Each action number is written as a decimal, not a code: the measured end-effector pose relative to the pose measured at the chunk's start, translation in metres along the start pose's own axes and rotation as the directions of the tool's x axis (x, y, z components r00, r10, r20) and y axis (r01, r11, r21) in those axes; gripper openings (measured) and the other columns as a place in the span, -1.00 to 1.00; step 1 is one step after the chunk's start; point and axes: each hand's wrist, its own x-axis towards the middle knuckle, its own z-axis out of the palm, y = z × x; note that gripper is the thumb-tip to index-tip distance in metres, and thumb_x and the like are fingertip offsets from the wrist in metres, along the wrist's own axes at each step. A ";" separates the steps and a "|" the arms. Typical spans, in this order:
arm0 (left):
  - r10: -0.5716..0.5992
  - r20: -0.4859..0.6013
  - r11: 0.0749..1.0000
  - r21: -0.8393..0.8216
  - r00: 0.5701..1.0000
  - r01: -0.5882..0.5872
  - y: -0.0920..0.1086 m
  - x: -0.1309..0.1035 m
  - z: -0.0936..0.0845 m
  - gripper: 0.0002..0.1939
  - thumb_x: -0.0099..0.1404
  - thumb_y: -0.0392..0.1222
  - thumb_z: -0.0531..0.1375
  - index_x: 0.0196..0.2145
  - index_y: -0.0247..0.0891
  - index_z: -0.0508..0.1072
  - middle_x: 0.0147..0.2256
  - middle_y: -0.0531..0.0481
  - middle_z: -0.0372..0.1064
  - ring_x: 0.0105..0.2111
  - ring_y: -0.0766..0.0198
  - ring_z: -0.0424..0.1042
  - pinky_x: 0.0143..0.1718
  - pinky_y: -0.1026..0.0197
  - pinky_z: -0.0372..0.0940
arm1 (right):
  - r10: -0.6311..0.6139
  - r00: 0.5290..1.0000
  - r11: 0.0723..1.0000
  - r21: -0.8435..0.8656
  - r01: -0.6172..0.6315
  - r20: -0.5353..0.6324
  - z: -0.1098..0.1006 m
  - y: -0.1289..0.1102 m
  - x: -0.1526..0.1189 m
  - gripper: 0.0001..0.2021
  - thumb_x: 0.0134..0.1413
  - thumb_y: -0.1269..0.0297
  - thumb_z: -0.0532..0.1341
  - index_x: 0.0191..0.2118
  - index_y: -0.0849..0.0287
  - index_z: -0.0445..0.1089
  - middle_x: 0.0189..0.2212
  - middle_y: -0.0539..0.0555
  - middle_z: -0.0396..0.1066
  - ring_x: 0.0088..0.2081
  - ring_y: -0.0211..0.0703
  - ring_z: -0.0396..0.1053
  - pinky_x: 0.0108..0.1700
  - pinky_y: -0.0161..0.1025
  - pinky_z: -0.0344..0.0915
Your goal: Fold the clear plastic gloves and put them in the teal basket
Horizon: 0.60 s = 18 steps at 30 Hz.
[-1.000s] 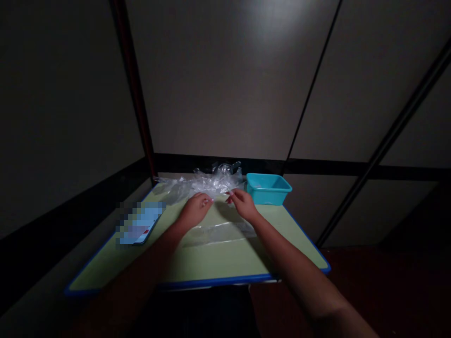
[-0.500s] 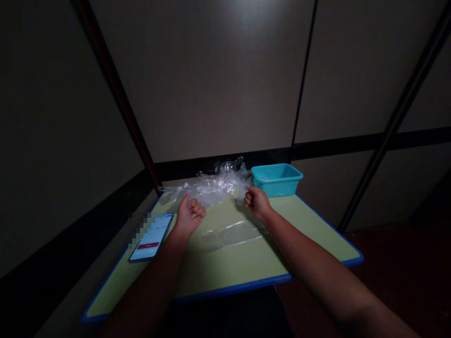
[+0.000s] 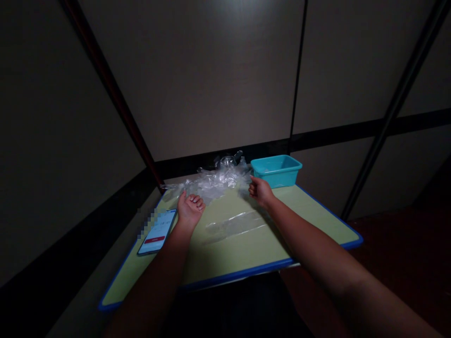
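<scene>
My right hand [image 3: 260, 190] is closed in a pinch on a thin clear plastic piece, just left of the teal basket. My left hand [image 3: 190, 207] is palm up with loosely curled fingers a little apart, and nothing shows in it. Behind the hands lies a crumpled heap of clear plastic [image 3: 220, 180]. A flat strip of clear plastic [image 3: 236, 225] rests on the table between my forearms.
The yellow-green table [image 3: 225, 263] has a blue edge. A teal basket [image 3: 276, 178] stands at its back right. A phone [image 3: 157, 233] with a lit screen lies at the left. Dark wall panels rise behind.
The fingers of my left hand have loosened from a tighter curl. My right hand keeps its pinch beside the basket. The view has shifted slightly.
</scene>
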 end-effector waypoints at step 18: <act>0.033 0.061 0.999 -0.035 0.998 -0.031 0.005 -0.008 -0.001 -0.42 0.19 0.21 -0.01 -0.73 -0.20 -0.15 -0.80 0.19 -0.24 -0.79 0.45 -0.08 -0.73 0.31 -0.07 | -0.022 0.997 0.999 -0.035 0.019 -0.074 0.003 0.000 -0.003 -0.64 -0.05 0.23 0.16 -0.59 0.10 -0.11 -0.84 -0.22 -0.13 -0.78 -0.45 -0.21 -0.73 -0.41 -0.28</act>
